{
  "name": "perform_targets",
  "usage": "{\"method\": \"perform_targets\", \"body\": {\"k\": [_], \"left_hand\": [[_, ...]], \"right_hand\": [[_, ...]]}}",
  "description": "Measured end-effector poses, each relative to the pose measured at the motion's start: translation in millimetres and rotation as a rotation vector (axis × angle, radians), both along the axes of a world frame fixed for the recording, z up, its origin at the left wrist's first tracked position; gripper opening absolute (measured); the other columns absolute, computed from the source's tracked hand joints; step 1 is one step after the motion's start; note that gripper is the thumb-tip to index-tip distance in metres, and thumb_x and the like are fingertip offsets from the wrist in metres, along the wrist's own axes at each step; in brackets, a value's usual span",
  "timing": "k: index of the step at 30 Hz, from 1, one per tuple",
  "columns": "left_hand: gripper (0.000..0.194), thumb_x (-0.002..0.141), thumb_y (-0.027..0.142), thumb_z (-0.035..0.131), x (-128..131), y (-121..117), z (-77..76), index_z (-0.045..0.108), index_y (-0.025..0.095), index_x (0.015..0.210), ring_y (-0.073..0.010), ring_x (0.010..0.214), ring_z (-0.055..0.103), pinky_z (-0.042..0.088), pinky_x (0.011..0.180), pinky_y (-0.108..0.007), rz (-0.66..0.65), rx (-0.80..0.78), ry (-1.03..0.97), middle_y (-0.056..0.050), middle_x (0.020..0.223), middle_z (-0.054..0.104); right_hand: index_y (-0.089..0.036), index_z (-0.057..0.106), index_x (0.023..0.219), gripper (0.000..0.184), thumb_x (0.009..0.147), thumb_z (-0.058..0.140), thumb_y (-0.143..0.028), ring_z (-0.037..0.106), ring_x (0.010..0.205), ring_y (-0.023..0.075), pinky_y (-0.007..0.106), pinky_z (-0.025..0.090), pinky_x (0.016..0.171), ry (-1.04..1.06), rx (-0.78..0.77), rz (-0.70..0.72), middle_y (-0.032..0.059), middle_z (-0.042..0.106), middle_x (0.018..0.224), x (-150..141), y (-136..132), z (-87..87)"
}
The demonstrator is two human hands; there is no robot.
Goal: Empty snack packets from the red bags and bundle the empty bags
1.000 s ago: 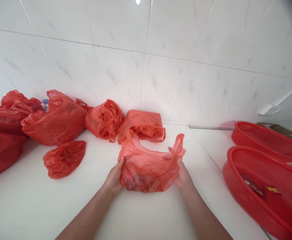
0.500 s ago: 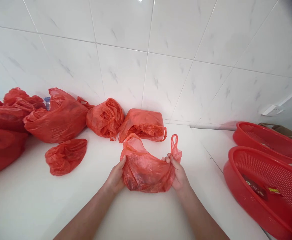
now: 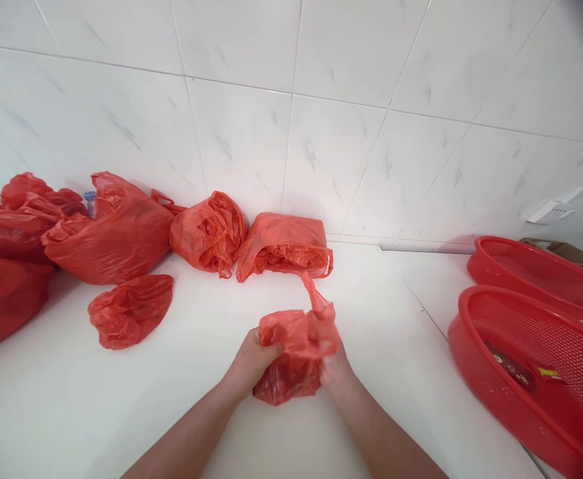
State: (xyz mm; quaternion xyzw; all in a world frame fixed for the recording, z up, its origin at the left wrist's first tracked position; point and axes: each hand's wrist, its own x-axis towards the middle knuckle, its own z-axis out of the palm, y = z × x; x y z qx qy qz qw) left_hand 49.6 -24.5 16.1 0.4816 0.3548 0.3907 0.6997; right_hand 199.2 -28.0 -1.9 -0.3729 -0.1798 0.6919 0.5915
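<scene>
Low in the middle of the view, both my hands grip one small red plastic bag (image 3: 296,346) bunched up over the white counter (image 3: 72,412). My left hand (image 3: 251,362) is closed on its left side, fingers dug into the plastic. On the bag's right side my right hand (image 3: 334,369) is closed, mostly covered by the crumpled film. One bag handle sticks up between the hands. Something dark shows faintly through the bottom of the bag.
Several other red plastic bags lie along the tiled wall: a small one (image 3: 130,309), a large one (image 3: 112,233) with a blue cap beside it, two in the middle (image 3: 209,233) (image 3: 284,246). Two red mesh baskets (image 3: 531,372) sit at the right.
My hands have come together, squeezing the spread-open bag into a tight bunch. The bag's mouth, held wide a second ago, is now gathered shut between my fingers.
</scene>
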Motion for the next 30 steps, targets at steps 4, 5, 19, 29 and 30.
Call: {"method": "perform_targets", "body": {"k": [4, 5, 19, 29, 30], "left_hand": [[0.022, 0.077, 0.031, 0.064, 0.0, -0.5, -4.7, 0.063, 0.015, 0.092, -0.0241, 0.085, 0.064, 0.05, 0.075, -0.034, 0.076, -0.18, -0.177, -0.009, 0.093, 0.068], [0.023, 0.077, 0.032, 0.064, -0.7, 0.1, -5.9, 0.063, 0.014, 0.091, -0.0242, 0.084, 0.064, 0.051, 0.075, -0.034, 0.087, -0.226, -0.209, -0.01, 0.093, 0.068], [0.03, 0.072, 0.02, 0.06, 3.4, 7.9, -21.9, 0.039, 0.018, 0.05, -0.0142, 0.053, 0.057, 0.044, 0.053, -0.024, 0.166, -0.548, -0.428, 0.002, 0.05, 0.047], [0.026, 0.072, 0.023, 0.061, 1.6, 5.6, -21.8, 0.045, 0.017, 0.052, -0.0113, 0.049, 0.052, 0.043, 0.052, -0.024, 0.146, -0.457, -0.374, 0.001, 0.051, 0.052], [0.025, 0.072, 0.024, 0.061, 1.0, 4.9, -20.4, 0.046, 0.017, 0.053, -0.0118, 0.049, 0.052, 0.043, 0.052, -0.024, 0.138, -0.442, -0.351, 0.0, 0.051, 0.053]], "right_hand": [[-0.02, 0.045, 0.062, 0.032, 0.074, 0.068, -0.039, 0.038, 0.048, 0.0077, 0.022, 0.039, 0.049, 0.183, -0.005, 0.012, -0.0073, 0.037, 0.052, 4.6, -0.5, -0.8], [-0.02, 0.048, 0.066, 0.03, 0.075, 0.067, -0.041, 0.038, 0.048, 0.0072, 0.021, 0.039, 0.05, 0.221, 0.023, 0.025, -0.0079, 0.036, 0.052, 5.6, -0.7, -0.1], [-0.022, 0.057, 0.068, 0.021, 0.077, 0.066, -0.039, 0.042, 0.051, 0.0099, 0.028, 0.043, 0.067, 0.142, 0.215, 0.274, -0.0062, 0.04, 0.05, 14.9, -6.6, 4.4], [-0.02, 0.06, 0.111, 0.049, 0.081, 0.051, -0.058, 0.034, 0.046, 0.0091, 0.023, 0.03, 0.048, -0.156, 0.166, 0.28, -0.0055, 0.041, 0.049, 4.7, -14.3, 13.4], [-0.023, 0.055, 0.119, 0.049, 0.081, 0.056, -0.053, 0.033, 0.045, 0.0083, 0.022, 0.028, 0.048, -0.21, 0.175, 0.276, -0.0066, 0.041, 0.049, 4.1, -14.2, 14.1]]}}
